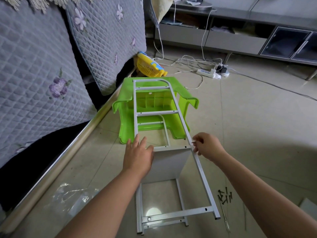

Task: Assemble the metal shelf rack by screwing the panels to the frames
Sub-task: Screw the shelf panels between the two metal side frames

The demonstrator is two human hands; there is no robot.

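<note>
A white metal ladder-shaped frame (173, 103) slants across the middle, its far end resting on an overturned green plastic stool (127, 102). A white panel (169, 164) stands beneath its near crossbar, above a second frame (164, 219) on the floor. My left hand (138, 156) lies flat with straight fingers against the panel's left top edge. My right hand (208, 146) pinches a small dark screw at the frame's right rail, beside the panel's corner. Several black screws (225, 196) and a thin screwdriver (224, 215) lie on the floor to the right.
A quilted grey sofa (39, 79) fills the left. A yellow basket (148, 66) lies behind the stool. Cables and a power strip (207, 73) trail across the tiled floor in front of a low grey cabinet (240, 40). A clear plastic bag (73, 196) lies at the lower left.
</note>
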